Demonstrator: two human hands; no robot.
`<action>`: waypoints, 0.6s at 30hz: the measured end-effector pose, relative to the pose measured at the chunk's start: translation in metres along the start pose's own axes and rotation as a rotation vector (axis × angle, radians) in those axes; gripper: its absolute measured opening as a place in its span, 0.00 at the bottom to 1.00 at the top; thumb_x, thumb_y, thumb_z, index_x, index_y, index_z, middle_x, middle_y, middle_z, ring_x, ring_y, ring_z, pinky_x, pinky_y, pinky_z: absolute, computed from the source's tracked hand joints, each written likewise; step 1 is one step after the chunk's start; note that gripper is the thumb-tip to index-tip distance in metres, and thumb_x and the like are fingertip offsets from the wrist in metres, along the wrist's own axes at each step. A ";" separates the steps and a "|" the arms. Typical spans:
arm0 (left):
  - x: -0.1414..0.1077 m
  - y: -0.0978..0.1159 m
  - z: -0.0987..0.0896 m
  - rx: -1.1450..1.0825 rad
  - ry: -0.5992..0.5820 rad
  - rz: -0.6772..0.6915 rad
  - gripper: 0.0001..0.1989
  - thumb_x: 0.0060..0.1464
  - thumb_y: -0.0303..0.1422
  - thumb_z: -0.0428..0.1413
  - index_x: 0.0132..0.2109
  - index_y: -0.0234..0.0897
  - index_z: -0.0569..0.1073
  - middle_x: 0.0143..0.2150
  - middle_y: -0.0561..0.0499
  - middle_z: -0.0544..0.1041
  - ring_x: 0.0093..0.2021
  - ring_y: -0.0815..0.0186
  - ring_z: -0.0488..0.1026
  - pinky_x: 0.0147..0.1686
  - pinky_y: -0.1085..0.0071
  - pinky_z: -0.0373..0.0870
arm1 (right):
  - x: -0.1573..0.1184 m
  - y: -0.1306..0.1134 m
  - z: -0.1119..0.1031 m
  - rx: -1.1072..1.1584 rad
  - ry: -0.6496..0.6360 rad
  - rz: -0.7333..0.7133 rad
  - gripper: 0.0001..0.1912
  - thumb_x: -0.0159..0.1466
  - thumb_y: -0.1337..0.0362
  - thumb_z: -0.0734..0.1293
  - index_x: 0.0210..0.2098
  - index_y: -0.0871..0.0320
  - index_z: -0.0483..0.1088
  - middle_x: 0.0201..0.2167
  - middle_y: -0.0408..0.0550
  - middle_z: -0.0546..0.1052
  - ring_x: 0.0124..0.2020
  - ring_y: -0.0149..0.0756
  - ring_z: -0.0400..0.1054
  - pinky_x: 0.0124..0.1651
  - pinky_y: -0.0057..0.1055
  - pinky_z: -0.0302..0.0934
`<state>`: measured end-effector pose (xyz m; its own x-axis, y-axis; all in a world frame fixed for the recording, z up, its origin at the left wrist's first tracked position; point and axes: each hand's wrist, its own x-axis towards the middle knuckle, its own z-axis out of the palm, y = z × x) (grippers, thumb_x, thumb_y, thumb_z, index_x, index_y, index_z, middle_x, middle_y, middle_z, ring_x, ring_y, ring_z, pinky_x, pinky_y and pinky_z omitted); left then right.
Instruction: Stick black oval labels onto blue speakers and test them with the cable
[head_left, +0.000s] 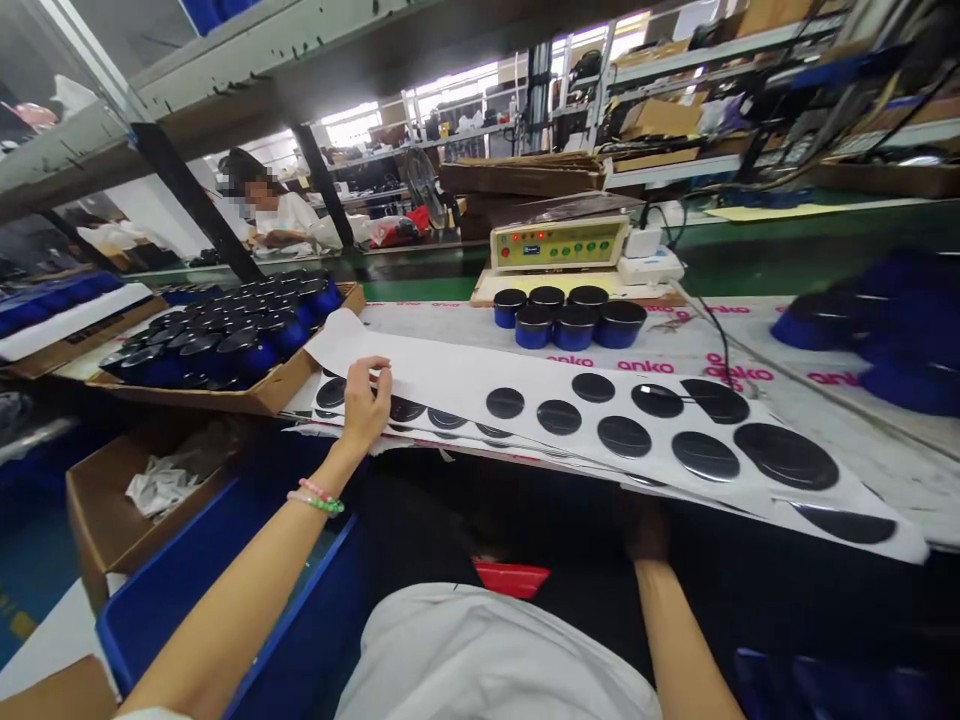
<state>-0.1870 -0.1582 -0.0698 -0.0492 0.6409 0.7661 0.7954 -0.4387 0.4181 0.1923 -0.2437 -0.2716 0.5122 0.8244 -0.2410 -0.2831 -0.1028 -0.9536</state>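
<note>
White backing sheet (442, 372), first entry at my station: it lies over at least one more sheet of the same kind, across the near edge of the worktop (847, 445), with its right corner hanging past that edge. Black round discs (559, 417) sit on it in several sizes, in loose rows, the largest towards the right.

My left hand (365, 402) grips the sheet near its left end, between thumb and curled fingers, and bends it up off the sheet beneath. Two beaded bracelets (316, 497) circle that wrist. My right hand (642, 526) is dim against my black apron (420, 530), just below the sheet's near edge; I cannot tell whether it is open or closed.

Also listed: a cardboard tray (300, 375) of blue jars with black lids (247, 350) at the worktop's left end, just beside the sheets; six more such jars (570, 318) in two rows of three near the far edge, in front of a control unit with green buttons (559, 243); a heap of blue jars (892, 330) at the right. Below the left edge, a cardboard box (97, 500) holding crumpled white plastic (161, 482), and a blue crate (172, 620). A red piece (510, 578) lies against my apron. Far off, a co-worker in white (289, 220) sits beyond the shelf uprights.
</note>
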 end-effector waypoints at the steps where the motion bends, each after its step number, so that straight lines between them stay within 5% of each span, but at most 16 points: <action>1: 0.000 0.000 0.000 -0.005 -0.004 -0.002 0.12 0.61 0.38 0.52 0.46 0.33 0.70 0.43 0.48 0.73 0.42 0.63 0.72 0.43 0.61 0.71 | 0.001 0.002 -0.006 0.037 0.029 0.043 0.15 0.66 0.59 0.63 0.50 0.60 0.66 0.46 0.49 0.71 0.41 0.36 0.69 0.41 0.37 0.67; 6: 0.001 0.000 0.000 -0.030 0.007 -0.015 0.13 0.61 0.38 0.52 0.47 0.33 0.70 0.44 0.47 0.73 0.43 0.63 0.72 0.43 0.60 0.71 | -0.036 0.002 -0.028 0.198 -0.007 0.112 0.14 0.66 0.57 0.62 0.44 0.62 0.67 0.35 0.45 0.72 0.30 0.29 0.68 0.32 0.30 0.66; 11: 0.001 -0.002 0.001 -0.060 0.013 -0.026 0.13 0.61 0.37 0.52 0.48 0.33 0.70 0.45 0.47 0.72 0.43 0.63 0.72 0.42 0.60 0.71 | -0.116 -0.040 -0.059 0.229 -0.236 0.042 0.16 0.52 0.55 0.73 0.36 0.60 0.74 0.28 0.48 0.73 0.29 0.35 0.67 0.33 0.33 0.66; 18: 0.001 -0.009 0.004 -0.114 0.033 -0.015 0.13 0.61 0.37 0.53 0.49 0.34 0.69 0.47 0.46 0.72 0.44 0.62 0.72 0.43 0.60 0.72 | -0.166 -0.112 -0.092 -0.004 -0.224 -0.443 0.12 0.60 0.54 0.62 0.33 0.50 0.75 0.26 0.50 0.71 0.29 0.40 0.66 0.31 0.38 0.65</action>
<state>-0.1914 -0.1515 -0.0749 -0.0819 0.6277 0.7741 0.7206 -0.4994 0.4811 0.2135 -0.4206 -0.1410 0.3953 0.8887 0.2320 -0.0745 0.2828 -0.9563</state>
